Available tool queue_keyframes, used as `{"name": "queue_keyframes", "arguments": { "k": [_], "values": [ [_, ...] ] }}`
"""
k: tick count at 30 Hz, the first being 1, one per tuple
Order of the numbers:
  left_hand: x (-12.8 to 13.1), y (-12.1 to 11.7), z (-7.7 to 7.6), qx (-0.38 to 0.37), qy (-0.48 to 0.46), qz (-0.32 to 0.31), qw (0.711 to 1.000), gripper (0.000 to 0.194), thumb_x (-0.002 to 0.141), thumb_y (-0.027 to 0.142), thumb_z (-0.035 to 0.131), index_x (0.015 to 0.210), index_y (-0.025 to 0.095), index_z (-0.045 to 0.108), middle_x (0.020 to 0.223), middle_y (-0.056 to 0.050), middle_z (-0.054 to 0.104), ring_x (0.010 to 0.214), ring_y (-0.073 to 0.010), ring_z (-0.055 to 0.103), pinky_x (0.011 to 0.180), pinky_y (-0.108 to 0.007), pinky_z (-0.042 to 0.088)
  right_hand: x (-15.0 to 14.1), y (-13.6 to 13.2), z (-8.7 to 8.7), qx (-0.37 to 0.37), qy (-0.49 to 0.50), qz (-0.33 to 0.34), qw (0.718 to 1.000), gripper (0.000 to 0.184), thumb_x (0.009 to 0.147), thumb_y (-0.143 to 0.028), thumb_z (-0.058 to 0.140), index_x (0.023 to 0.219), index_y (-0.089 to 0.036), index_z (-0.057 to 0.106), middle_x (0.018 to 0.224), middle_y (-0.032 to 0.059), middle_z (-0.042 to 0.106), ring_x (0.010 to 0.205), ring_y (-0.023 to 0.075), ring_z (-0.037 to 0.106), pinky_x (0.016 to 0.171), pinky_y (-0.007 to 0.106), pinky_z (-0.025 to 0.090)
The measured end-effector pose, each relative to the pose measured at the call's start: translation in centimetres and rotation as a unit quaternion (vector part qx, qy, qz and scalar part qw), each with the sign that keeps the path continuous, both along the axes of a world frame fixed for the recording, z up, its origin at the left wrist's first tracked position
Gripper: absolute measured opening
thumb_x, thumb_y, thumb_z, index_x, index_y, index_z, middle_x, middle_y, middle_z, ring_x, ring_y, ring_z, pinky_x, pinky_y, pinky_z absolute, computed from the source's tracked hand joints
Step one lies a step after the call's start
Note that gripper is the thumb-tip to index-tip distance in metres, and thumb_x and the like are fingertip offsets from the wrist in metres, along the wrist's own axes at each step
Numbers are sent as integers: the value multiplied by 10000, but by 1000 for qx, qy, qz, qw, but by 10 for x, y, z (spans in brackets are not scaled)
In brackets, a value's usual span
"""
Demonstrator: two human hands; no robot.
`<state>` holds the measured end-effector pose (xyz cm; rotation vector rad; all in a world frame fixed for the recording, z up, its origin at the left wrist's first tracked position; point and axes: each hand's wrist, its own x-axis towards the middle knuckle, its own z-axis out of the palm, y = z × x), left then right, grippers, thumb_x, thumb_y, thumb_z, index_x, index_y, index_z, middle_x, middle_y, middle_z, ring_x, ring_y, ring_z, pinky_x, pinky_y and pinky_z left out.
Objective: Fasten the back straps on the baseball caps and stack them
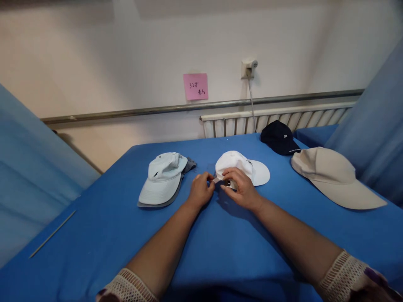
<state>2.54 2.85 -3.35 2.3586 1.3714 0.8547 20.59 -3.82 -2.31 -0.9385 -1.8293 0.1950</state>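
Note:
A white cap lies on the blue-covered table with its brim turned to the right and dark lettering on its front. At the cap's back edge, my left hand pinches the end of a pale strap between thumb and fingers. Curled round the same edge is my right hand, its thumb and fingers on either side of a small dark metal buckle. Part of the strap is hidden behind the right fingers.
Left of my hands sits a light blue cap stacked on a grey one. A beige cap and a black cap lie to the right. A thin stick rests near the table's left edge. Blue curtains hang at both sides.

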Motion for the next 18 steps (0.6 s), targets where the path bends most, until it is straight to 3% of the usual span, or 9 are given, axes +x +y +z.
{"name": "queue_keyframes", "arguments": {
  "k": [3, 4, 6, 8, 10, 11, 13, 15, 18],
  "values": [
    [-10, 11, -1, -1, -21, 78, 997, 212, 746, 93, 535, 904, 180, 647, 939, -95, 700, 955, -251, 609, 878, -366, 436, 9, -3, 5, 12, -1, 8, 1000, 287, 837, -329, 636, 1097, -227, 572, 1139, 99, 635, 1091, 261, 580, 957, 435, 446],
    [-13, 14, 0, -15, -42, 91, 995, 258, 734, 74, 523, 933, 176, 652, 961, -101, 708, 975, -254, 616, 886, -364, 434, 17, 0, 6, 14, 20, -19, 1000, 281, 853, -334, 609, 1111, -227, 573, 1129, 98, 640, 1081, 258, 584, 956, 431, 447],
    [-15, 16, 2, -66, -79, 93, 990, 317, 743, 81, 504, 1007, 173, 653, 940, -98, 727, 964, -253, 641, 876, -354, 437, 38, 10, 3, 0, 91, -134, 987, 228, 892, -324, 524, 1082, -218, 592, 1087, 101, 645, 1040, 247, 594, 942, 415, 453],
    [-15, 14, 5, -118, -88, 85, 985, 324, 772, 130, 498, 1052, 175, 656, 855, -86, 738, 918, -257, 660, 842, -342, 440, 65, 24, -3, -69, 141, -276, 948, 246, 886, -339, 499, 1045, -189, 611, 1093, 122, 638, 1039, 253, 589, 951, 416, 445],
    [-11, 10, 6, -137, -74, 83, 984, 295, 783, 180, 509, 1026, 178, 677, 823, -88, 737, 905, -265, 660, 817, -331, 438, 92, 38, -13, -218, 158, -379, 885, 294, 850, -340, 531, 1054, -149, 622, 1146, 161, 625, 1118, 285, 561, 1000, 441, 401],
    [-9, 8, 5, -135, -69, 82, 985, 275, 784, 204, 520, 1001, 180, 687, 836, -91, 735, 904, -265, 656, 806, -324, 438, 103, 44, -18, -292, 173, -399, 852, 316, 823, -337, 567, 1059, -135, 626, 1178, 183, 614, 1181, 308, 531, 1033, 458, 365],
    [-4, 5, 1, -139, -83, 69, 984, 255, 792, 253, 534, 976, 181, 695, 836, -82, 727, 857, -249, 650, 764, -307, 445, 119, 51, -27, -348, 192, -398, 827, 305, 763, -325, 641, 982, -113, 652, 1131, 221, 636, 1204, 356, 524, 1029, 487, 359],
    [0, 4, -4, -168, -145, 52, 974, 272, 782, 293, 564, 994, 171, 683, 757, -51, 701, 745, -215, 635, 695, -288, 451, 125, 53, -34, -376, 216, -373, 820, 231, 711, -311, 698, 852, -130, 667, 1004, 205, 682, 1165, 369, 557, 987, 475, 402],
    [2, 8, -7, -238, -323, 41, 915, 367, 716, 295, 650, 1049, 142, 634, 684, -9, 660, 634, -158, 606, 635, -255, 455, 122, 50, -38, -415, 277, -308, 810, 167, 704, -310, 714, 734, -157, 655, 815, 150, 710, 984, 329, 651, 830, 413, 507]
  ]
}}
